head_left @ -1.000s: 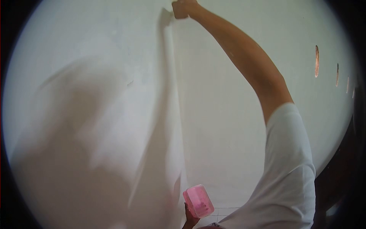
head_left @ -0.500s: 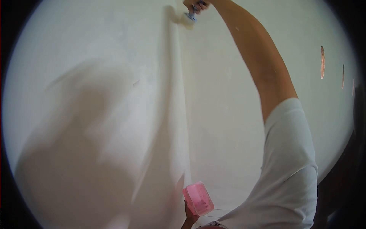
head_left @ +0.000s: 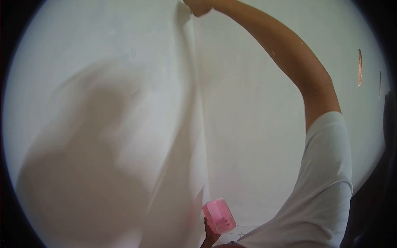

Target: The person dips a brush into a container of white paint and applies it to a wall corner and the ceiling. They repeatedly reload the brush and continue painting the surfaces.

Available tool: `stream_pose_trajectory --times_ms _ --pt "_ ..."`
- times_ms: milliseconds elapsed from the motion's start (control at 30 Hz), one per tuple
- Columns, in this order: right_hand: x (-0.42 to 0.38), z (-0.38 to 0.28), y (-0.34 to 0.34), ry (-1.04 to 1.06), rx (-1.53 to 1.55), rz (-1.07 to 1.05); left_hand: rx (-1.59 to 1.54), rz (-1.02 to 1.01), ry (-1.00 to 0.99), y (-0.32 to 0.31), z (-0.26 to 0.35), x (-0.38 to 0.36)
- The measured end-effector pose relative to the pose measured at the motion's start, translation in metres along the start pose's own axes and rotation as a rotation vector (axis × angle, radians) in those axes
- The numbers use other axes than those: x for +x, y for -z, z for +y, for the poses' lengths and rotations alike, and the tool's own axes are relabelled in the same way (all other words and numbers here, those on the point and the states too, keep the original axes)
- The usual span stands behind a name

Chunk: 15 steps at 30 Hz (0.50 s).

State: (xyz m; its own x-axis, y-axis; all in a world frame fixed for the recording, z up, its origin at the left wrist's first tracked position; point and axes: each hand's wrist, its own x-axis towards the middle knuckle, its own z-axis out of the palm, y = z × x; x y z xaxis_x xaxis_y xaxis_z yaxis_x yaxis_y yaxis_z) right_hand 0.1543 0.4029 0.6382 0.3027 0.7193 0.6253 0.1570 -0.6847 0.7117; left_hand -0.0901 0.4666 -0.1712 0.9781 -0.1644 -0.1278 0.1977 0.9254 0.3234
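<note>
My right hand (head_left: 199,7) is raised high at the top edge of the view, closed, close to the corner where two pale walls meet. The paintbrush that showed in it a moment ago is hidden now, behind the hand or above the view. Low in the middle, my left hand (head_left: 211,236) holds a pink plastic tub (head_left: 220,216) from below and the side. Finger shapes show dimly through the tub's wall. What is inside the tub I cannot make out.
The left wall (head_left: 103,45) carries a large shadow of my head and arm. On the right wall (head_left: 252,124), narrow reddish slits (head_left: 359,68) show at the far right. White floor tiles (head_left: 233,236) appear below the tub. A dark area lies at the right edge.
My right hand has moved up and left toward the corner, and the paintbrush has gone out of sight. The tub in my left hand has shifted slightly right in view.
</note>
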Motion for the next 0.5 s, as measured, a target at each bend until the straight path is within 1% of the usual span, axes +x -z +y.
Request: stream_pose_trajectory --times_ms 100,133,167,233,267,333,367,400,433,467,500 --pt "-0.051 -0.050 -0.011 0.215 0.173 -0.185 -0.003 0.000 0.038 -0.003 0.004 -0.012" --pt "-0.065 -0.066 -0.023 0.221 0.235 -0.271 -0.013 0.001 0.035 -0.005 0.003 -0.014" --pt "-0.079 -0.084 -0.017 0.127 0.168 -0.410 -0.004 0.007 0.008 -0.006 0.004 -0.017" --pt "-0.082 -0.077 0.013 0.106 0.378 -0.762 0.008 0.013 -0.027 -0.009 0.003 -0.022" --pt "-0.080 -0.067 0.022 0.106 0.378 -0.753 -0.024 0.009 -0.029 -0.006 0.001 -0.024" --pt "-0.064 -0.031 0.031 -0.131 0.829 -0.846 -0.049 -0.001 -0.039 0.002 0.000 -0.025" --pt "-0.053 -0.009 0.036 -0.190 0.786 -0.805 -0.042 -0.018 -0.054 0.006 0.000 -0.023" --pt "0.003 0.047 -0.002 -0.241 0.908 -1.113 -0.037 -0.035 -0.068 0.005 0.000 -0.021" --pt "-0.006 0.063 0.025 -0.332 0.947 -0.939 -0.038 -0.049 -0.072 -0.001 -0.001 -0.018" --pt "0.001 0.077 0.050 -0.391 0.870 -0.920 -0.035 -0.074 -0.107 -0.010 -0.002 -0.019" --pt "0.074 0.109 0.027 -0.703 0.853 -1.326 -0.030 -0.093 -0.137 -0.013 -0.001 -0.019"
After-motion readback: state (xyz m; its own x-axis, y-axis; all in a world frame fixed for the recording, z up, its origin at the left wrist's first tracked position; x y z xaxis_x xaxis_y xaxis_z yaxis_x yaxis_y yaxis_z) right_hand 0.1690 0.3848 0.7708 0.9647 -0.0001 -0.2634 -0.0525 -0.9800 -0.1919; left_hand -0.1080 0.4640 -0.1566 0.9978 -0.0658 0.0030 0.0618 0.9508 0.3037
